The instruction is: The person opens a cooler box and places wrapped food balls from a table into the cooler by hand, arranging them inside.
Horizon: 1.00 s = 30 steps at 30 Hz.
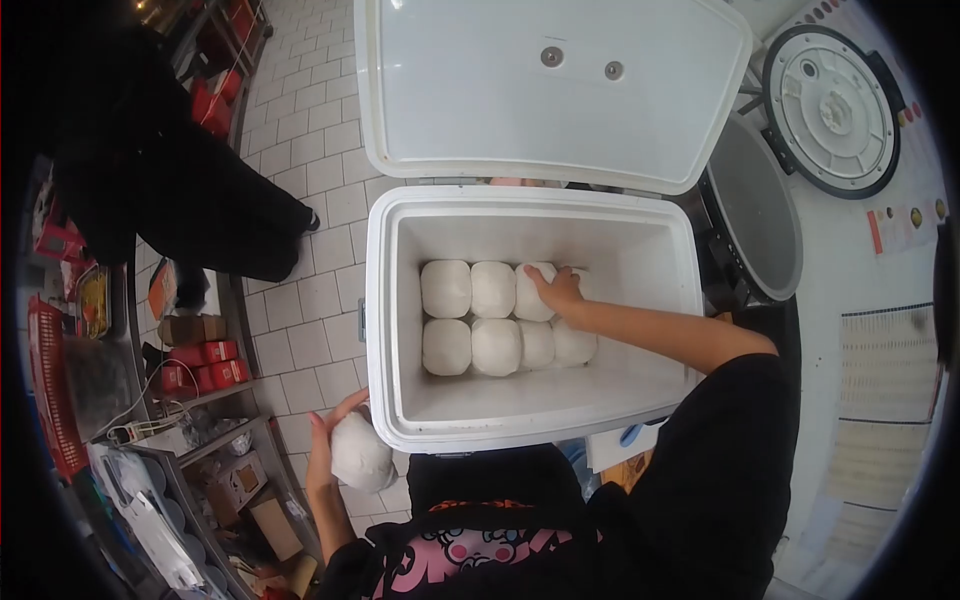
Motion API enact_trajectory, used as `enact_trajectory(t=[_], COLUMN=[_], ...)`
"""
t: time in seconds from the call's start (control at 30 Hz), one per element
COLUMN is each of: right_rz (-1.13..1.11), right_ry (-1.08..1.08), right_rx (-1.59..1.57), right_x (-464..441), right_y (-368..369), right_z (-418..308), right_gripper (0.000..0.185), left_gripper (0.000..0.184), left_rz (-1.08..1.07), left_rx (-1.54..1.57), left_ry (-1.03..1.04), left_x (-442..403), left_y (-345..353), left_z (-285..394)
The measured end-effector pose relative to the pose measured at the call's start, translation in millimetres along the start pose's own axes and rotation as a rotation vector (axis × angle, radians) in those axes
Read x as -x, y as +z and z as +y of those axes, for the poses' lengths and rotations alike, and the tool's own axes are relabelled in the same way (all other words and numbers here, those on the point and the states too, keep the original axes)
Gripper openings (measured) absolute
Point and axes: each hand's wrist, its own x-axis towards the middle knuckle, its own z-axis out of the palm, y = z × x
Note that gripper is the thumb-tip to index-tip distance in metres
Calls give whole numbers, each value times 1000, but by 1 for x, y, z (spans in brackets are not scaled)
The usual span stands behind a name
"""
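My left hand is wrapped round a white rounded lump, outside the near left corner of a white cooler box. The lump's kind is not clear; it is smooth and about as big as a large fist. My right hand reaches down into the box. Its thumb rests on another white lump in the far row, with the fingers curled at that lump's right side, partly hidden. Several similar lumps lie packed in two rows on the box floor, towards the left.
The cooler's lid stands raised at the back. To the right are a large pot and a round lid. A person in dark clothes stands on the tiled floor at the left, near shelves with red boxes.
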Motion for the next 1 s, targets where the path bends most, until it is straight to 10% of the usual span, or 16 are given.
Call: enact_trajectory(t=[0.27, 0.43, 0.53, 0.67, 0.83, 1.0], right_rz=[-300, -789, -543, -767, -804, -569], right_ry=[-343, -798, -838, -246, 148, 351], right_rx=[335, -482, -584, -697, -354, -15], right_x=[27, 151, 182, 139, 85, 48], right_y=[-72, -144, -146, -152, -123, -43], right_z=[-45, -100, -87, -50, -8, 42], right_gripper=[80, 71, 63, 66, 77, 90], left_gripper=[61, 60, 60, 54, 34, 27], left_rz=[437, 9, -283, -529, 65, 110], left_rx=[319, 67, 66, -365, -933, -814], left_ry=[347, 400, 257, 75, 690, 596], left_x=[-13, -46, -70, -71, -50, -46], left_y=[22, 106, 158, 149, 94, 89], left_z=[105, 158, 148, 158, 138, 97])
